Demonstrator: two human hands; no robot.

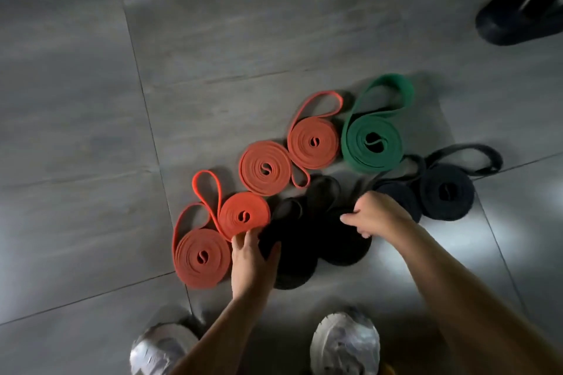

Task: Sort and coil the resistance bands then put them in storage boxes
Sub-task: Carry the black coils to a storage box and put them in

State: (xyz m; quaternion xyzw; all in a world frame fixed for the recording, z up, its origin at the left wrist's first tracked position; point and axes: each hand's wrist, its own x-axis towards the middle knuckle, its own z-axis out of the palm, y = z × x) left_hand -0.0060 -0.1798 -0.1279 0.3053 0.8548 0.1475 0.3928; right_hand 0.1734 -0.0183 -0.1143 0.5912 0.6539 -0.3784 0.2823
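Observation:
Several orange coiled bands lie on the floor in a diagonal row, from the near one [201, 257] to the far one [313, 143]. A green coil [373, 140] sits beyond them with a loose loop. Dark coils [444, 192] lie at the right. Two black coils lie in front of me. My left hand [249, 256] rests on the left black coil [294, 265], thumb spread across it, fingertips by an orange coil [243, 216]. My right hand [376, 216] has curled fingers gripping the right black coil [344, 248] at its top edge.
Grey floor tiles [91, 131] surround the bands. My two pale shoes [344, 341] stand just below the coils. A black equipment base [515, 21] stands at the far right. No storage box is in view.

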